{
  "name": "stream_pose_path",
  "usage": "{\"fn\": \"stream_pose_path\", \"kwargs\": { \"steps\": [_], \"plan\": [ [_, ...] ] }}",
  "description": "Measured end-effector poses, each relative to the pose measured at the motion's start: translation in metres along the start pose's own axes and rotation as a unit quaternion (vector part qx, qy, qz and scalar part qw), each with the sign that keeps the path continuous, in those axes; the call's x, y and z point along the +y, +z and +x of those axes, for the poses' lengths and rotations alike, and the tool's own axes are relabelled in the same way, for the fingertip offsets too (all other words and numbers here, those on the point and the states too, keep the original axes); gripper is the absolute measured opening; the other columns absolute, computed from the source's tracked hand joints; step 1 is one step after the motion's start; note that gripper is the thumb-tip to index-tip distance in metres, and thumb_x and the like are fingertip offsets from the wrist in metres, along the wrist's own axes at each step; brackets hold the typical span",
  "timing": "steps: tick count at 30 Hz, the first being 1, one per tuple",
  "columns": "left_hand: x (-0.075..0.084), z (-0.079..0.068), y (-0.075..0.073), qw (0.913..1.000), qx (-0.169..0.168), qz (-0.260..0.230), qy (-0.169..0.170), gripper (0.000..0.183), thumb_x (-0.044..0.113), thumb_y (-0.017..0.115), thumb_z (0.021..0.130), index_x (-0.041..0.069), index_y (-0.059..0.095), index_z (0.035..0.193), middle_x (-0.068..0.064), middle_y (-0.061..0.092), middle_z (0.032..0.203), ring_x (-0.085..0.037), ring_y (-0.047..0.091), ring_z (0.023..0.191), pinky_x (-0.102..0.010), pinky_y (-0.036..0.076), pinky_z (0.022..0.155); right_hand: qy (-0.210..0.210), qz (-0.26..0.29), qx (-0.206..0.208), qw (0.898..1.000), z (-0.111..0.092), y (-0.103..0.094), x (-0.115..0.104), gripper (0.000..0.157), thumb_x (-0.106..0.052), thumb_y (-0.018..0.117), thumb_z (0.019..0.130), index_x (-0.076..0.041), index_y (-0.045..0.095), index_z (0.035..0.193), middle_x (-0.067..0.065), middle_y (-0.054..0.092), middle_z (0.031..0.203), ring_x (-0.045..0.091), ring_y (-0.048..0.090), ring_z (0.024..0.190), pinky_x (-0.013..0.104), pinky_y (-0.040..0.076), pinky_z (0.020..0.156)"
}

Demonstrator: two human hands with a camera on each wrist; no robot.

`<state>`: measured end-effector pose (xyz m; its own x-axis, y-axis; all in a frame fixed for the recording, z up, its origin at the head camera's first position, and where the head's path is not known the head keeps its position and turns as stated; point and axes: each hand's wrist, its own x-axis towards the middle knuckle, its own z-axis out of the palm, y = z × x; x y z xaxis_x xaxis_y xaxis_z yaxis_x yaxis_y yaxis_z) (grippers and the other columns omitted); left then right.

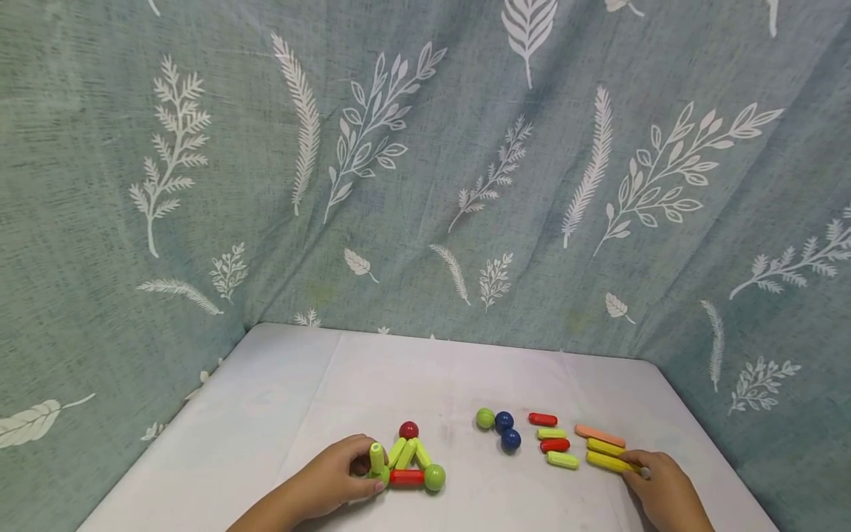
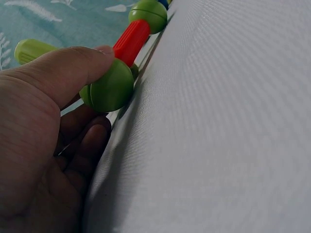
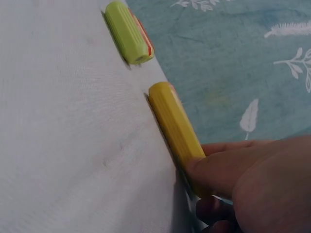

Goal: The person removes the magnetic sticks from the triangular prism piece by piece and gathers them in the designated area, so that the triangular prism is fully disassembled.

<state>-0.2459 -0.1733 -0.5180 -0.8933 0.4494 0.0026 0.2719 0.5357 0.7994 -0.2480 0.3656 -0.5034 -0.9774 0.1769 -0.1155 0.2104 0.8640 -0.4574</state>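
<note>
My left hand [image 1: 340,473] holds a green ball [image 2: 112,87] between thumb and fingers. That ball is one corner of a joined piece lying on the table. A red rod [image 1: 407,477] links it to a second green ball [image 1: 435,477], and several lime rods [image 1: 406,454] lie between these and a dark red ball [image 1: 408,430]. Another lime rod [image 1: 377,458] stands up from the held ball. On the right, my right hand [image 1: 665,488] pinches the near end of a yellow rod [image 3: 176,124], which lies on the table beside a second yellow rod [image 1: 606,447].
A green ball [image 1: 485,419] and two blue balls [image 1: 510,440] sit mid-table. To their right lie red rods [image 1: 555,445] and lime rods [image 1: 562,460], with an orange rod [image 1: 600,435] behind the yellow ones. Patterned green cloth [image 1: 412,185] hangs around the white table [image 1: 292,384].
</note>
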Motion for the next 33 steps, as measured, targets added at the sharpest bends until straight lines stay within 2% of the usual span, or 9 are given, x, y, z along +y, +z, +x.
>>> {"fn": "stream_pose_path", "kwargs": {
  "steps": [5, 12, 19, 24, 28, 33],
  "plan": [
    [0.001, 0.0, 0.0, 1.0, -0.002, -0.003, -0.003, 0.028, 0.04, 0.085, 0.087, 0.026, 0.065, 0.1, 0.006, 0.063, 0.104, -0.01, 0.06, 0.093, -0.024, 0.053, 0.079, 0.011, 0.004, 0.004, 1.0, 0.001, 0.002, 0.001, 0.031, -0.011, 0.074, 0.096, 0.004, 0.072, 0.123, 0.027, 0.069, 0.123, 0.052, 0.06, 0.118, 0.065, 0.052, 0.094],
    [0.001, 0.0, 0.0, 1.0, 0.0, -0.003, -0.001, 0.028, 0.039, 0.085, 0.087, 0.025, 0.065, 0.1, 0.006, 0.063, 0.104, -0.009, 0.06, 0.093, -0.024, 0.053, 0.079, 0.045, 0.019, 0.024, 0.999, -0.001, 0.0, -0.001, 0.031, -0.006, 0.071, 0.095, 0.009, 0.067, 0.122, 0.028, 0.068, 0.115, 0.044, 0.063, 0.11, 0.063, 0.053, 0.092],
    [0.0, -0.001, 0.001, 1.0, 0.0, -0.005, -0.001, 0.028, 0.04, 0.085, 0.087, 0.026, 0.065, 0.101, 0.006, 0.063, 0.105, -0.01, 0.061, 0.094, -0.024, 0.053, 0.08, 0.068, 0.022, 0.05, 0.996, -0.004, 0.001, -0.006, 0.043, -0.008, 0.074, 0.094, 0.012, 0.059, 0.129, 0.035, 0.061, 0.116, 0.043, 0.061, 0.104, 0.06, 0.054, 0.088],
    [0.0, -0.004, 0.001, 1.0, 0.003, -0.002, -0.001, 0.026, 0.04, 0.085, 0.087, 0.027, 0.065, 0.098, 0.007, 0.063, 0.103, -0.01, 0.058, 0.091, -0.024, 0.051, 0.077, 0.059, 0.049, 0.06, 0.995, -0.005, 0.004, -0.025, 0.046, -0.011, 0.073, 0.096, 0.012, 0.057, 0.133, 0.036, 0.058, 0.124, 0.046, 0.057, 0.112, 0.063, 0.053, 0.097],
    [0.0, -0.003, 0.002, 1.0, 0.0, 0.0, 0.001, 0.024, 0.042, 0.084, 0.088, 0.029, 0.065, 0.096, 0.007, 0.062, 0.102, -0.011, 0.057, 0.091, -0.025, 0.05, 0.076, 0.048, 0.071, 0.07, 0.994, -0.009, 0.01, -0.046, 0.044, -0.012, 0.072, 0.098, 0.011, 0.059, 0.133, 0.036, 0.055, 0.128, 0.045, 0.056, 0.111, 0.063, 0.053, 0.099],
    [0.0, 0.0, 0.001, 0.9998, 0.002, 0.015, 0.012, 0.021, 0.043, 0.082, 0.089, 0.032, 0.065, 0.093, 0.011, 0.063, 0.105, -0.008, 0.058, 0.095, -0.025, 0.051, 0.082, 0.013, 0.088, 0.073, 0.993, -0.019, 0.02, -0.074, 0.037, -0.015, 0.074, 0.097, 0.001, 0.066, 0.13, 0.027, 0.058, 0.13, 0.033, 0.06, 0.1, 0.045, 0.062, 0.084]
  ]
}}
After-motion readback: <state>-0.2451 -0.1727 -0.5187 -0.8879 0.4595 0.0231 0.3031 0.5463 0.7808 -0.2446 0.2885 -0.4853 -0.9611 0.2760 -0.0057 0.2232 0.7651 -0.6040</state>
